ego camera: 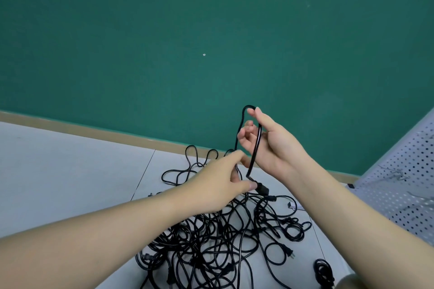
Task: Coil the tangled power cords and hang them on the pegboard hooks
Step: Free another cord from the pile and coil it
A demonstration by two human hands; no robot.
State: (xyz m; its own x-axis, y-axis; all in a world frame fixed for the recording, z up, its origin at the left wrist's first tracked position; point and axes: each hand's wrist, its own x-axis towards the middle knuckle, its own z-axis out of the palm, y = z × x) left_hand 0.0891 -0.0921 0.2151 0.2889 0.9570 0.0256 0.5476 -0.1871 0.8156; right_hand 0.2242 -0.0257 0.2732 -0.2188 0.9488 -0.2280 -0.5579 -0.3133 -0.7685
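1. Left hand (pixel 220 183): raised above the pile, thumb and fingers pinching a black power cord (pixel 254 148) just behind its connector (pixel 262 187).
2. Right hand (pixel 270 141): held higher, fingers loosely curled. The same cord loops up over its fingertips and runs down across the palm side to the left hand. Hold is light, fingers partly spread.
3. Held cord: forms one narrow upright loop between the two hands; its far strand drops behind the hands towards the pile.
4. Tangled pile of cords (pixel 211 241): black, lying on the white table (pixel 58 183) below and between the forearms. Several plugs show among the strands, including a pronged plug (pixel 288 254) at the pile's right edge.
5. Small coiled cord (pixel 324 270): lies apart from the pile, near the lower right, beside the right forearm.
6. Pegboard (pixel 404 185): white perforated panel at the right edge, tilted in view. I cannot tell whether any hooks on it carry cords.
7. Green wall (pixel 211 30) stands behind the table.
8. Containers: I can make out none in view; all cords lie loose on the table.
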